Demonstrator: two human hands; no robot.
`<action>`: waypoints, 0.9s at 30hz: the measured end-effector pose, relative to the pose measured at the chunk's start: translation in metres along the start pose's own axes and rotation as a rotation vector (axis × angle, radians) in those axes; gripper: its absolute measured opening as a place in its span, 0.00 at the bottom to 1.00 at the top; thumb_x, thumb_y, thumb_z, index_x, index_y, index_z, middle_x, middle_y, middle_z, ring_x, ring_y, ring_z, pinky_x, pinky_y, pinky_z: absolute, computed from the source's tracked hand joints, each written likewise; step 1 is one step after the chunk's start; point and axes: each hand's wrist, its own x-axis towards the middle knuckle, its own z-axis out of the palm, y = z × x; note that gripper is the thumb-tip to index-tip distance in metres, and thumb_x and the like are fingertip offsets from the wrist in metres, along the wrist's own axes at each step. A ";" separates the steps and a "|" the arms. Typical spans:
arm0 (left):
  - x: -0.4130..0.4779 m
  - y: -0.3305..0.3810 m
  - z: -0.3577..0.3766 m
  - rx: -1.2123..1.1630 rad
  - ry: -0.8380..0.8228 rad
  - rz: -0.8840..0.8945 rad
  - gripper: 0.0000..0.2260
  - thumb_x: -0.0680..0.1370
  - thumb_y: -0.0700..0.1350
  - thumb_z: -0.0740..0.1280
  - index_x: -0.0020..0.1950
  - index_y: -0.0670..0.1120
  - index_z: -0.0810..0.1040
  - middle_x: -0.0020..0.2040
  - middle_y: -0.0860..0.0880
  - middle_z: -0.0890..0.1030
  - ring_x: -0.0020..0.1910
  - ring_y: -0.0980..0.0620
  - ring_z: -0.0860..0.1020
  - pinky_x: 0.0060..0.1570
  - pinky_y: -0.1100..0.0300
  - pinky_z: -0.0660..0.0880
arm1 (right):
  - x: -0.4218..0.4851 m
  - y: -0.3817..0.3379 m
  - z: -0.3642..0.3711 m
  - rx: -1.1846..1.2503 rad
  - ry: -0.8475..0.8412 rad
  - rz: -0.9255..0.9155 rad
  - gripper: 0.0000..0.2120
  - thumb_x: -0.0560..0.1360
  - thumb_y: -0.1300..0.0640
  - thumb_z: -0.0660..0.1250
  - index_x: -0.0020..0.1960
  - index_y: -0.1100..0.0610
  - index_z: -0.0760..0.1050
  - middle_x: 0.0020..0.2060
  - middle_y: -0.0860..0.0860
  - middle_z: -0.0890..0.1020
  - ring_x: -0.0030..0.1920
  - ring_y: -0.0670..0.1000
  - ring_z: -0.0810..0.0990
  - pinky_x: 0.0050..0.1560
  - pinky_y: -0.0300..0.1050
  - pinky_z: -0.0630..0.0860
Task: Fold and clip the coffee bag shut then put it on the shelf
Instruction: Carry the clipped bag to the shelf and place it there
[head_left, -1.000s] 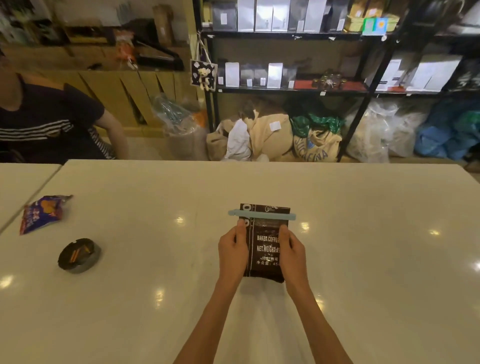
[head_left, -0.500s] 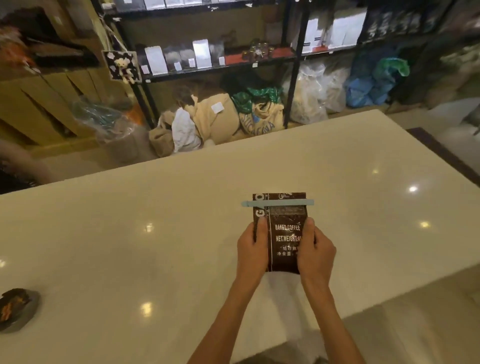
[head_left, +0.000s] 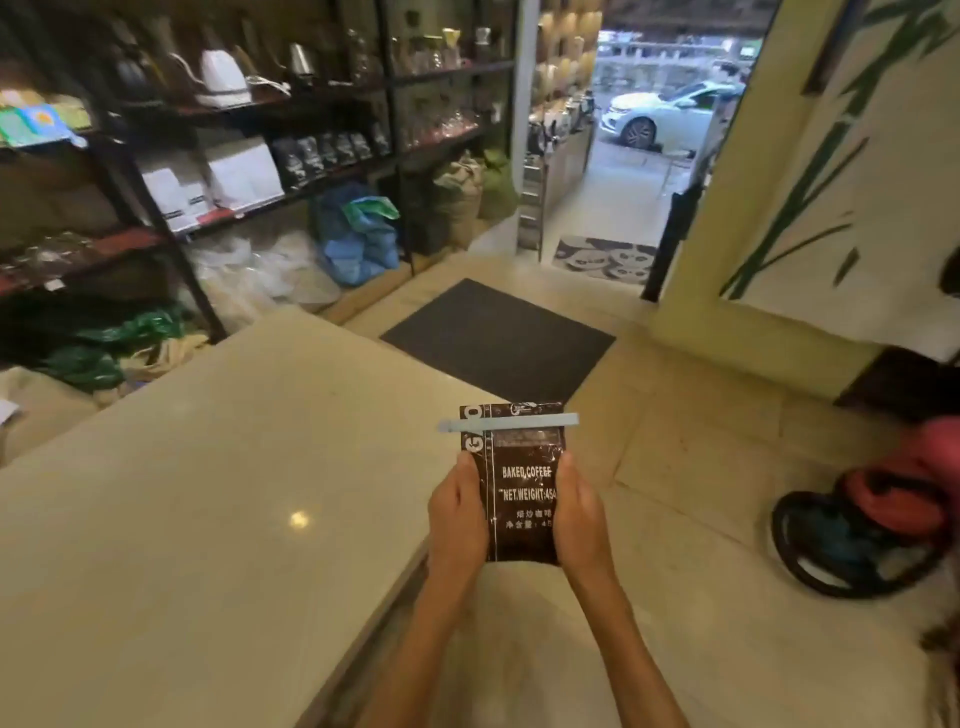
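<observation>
A dark brown coffee bag (head_left: 522, 499) with white lettering is held upright in the air beyond the right end of the table. A light blue clip (head_left: 508, 423) runs across its folded top. My left hand (head_left: 457, 512) grips the bag's left side and my right hand (head_left: 577, 514) grips its right side. The black metal shelf (head_left: 291, 150) stands at the upper left, with white and dark bags on its boards.
The pale table (head_left: 218, 493) fills the lower left, its corner close to my hands. A dark floor mat (head_left: 496, 338) lies ahead. Sacks and plastic bags (head_left: 358, 239) sit under the shelf. A helmet and a red thing (head_left: 878, 525) lie on the floor at right. A doorway (head_left: 639, 156) opens ahead.
The bag, held in both hands, has left the tabletop and now hangs past the table's right end. My view has swung right, bringing the doorway and floor into sight.
</observation>
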 end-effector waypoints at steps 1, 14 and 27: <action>0.005 0.001 0.031 0.021 -0.044 0.000 0.20 0.84 0.56 0.51 0.55 0.49 0.80 0.47 0.45 0.86 0.47 0.48 0.86 0.47 0.51 0.83 | 0.014 0.001 -0.028 -0.016 0.038 0.007 0.21 0.81 0.39 0.52 0.47 0.45 0.81 0.38 0.47 0.87 0.39 0.42 0.86 0.36 0.34 0.78; 0.163 0.008 0.309 0.096 -0.365 0.076 0.20 0.85 0.53 0.52 0.49 0.45 0.80 0.42 0.46 0.84 0.39 0.55 0.83 0.33 0.67 0.77 | 0.239 0.020 -0.214 -0.006 0.378 0.006 0.18 0.82 0.45 0.56 0.43 0.48 0.81 0.39 0.51 0.86 0.42 0.47 0.85 0.41 0.46 0.82; 0.431 0.073 0.430 0.086 -0.158 0.059 0.19 0.84 0.54 0.53 0.54 0.46 0.80 0.46 0.44 0.85 0.44 0.52 0.85 0.42 0.60 0.81 | 0.554 -0.049 -0.215 -0.068 0.180 -0.083 0.19 0.83 0.45 0.53 0.47 0.52 0.80 0.39 0.53 0.85 0.41 0.48 0.85 0.38 0.40 0.80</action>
